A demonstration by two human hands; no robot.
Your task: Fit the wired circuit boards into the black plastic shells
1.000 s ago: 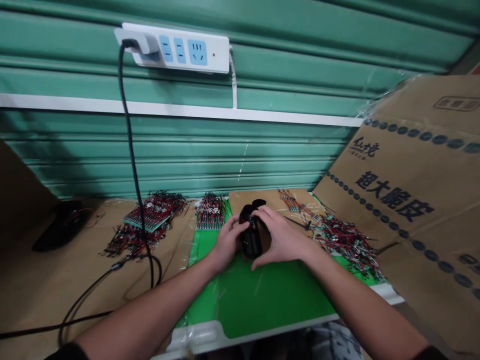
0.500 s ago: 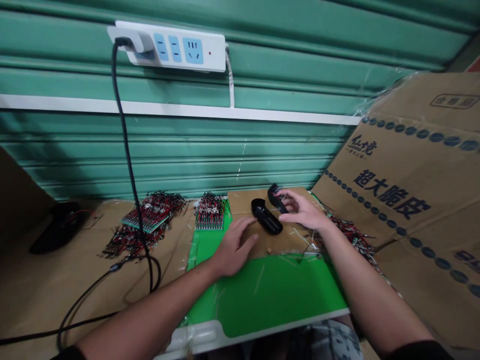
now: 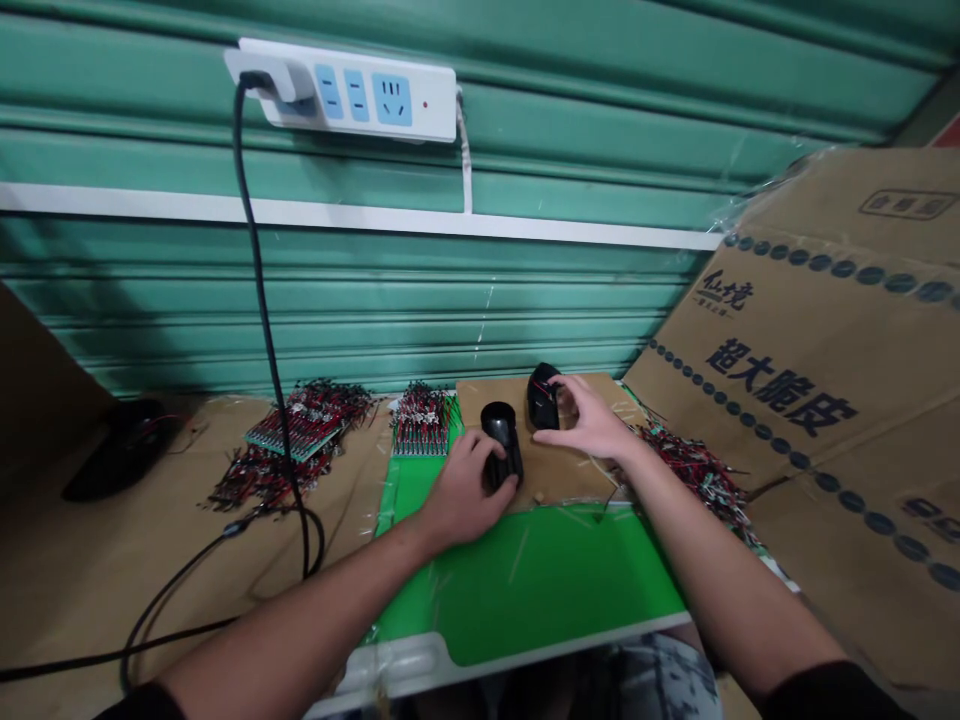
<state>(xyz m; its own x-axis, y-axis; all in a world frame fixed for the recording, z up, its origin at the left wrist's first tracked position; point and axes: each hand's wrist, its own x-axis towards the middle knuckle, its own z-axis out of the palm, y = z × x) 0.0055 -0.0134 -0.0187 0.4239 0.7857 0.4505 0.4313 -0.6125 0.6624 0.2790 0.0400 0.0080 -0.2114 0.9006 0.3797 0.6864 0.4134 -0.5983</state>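
Observation:
My left hand (image 3: pixel 469 487) is wrapped round the lower part of a black plastic shell (image 3: pixel 500 425), thumb on its right and fingers on its left. The shell is long, hollow, with a rounded upper end, and it stands over the cardboard piece (image 3: pixel 574 470). A second black plastic part (image 3: pixel 541 397), with a thin red wire on it, lies at the back of the cardboard. Beside its right edge is my right hand (image 3: pixel 589 420), thumb and fingers apart; whether the fingertips touch the part I cannot tell.
A green board (image 3: pixel 555 580) lies under the cardboard. Bundles of red and black wires on circuit boards (image 3: pixel 420 420) stand left, with more wire bundles (image 3: pixel 690 465) right. A black cable (image 3: pixel 259 290) hangs from a power strip (image 3: pixel 360 92). A carton (image 3: pixel 810 350) leans at right.
My left hand has closed on the hollow shell, which has shifted left and turned more upright. My right hand has set its black part down and its fingers have spread.

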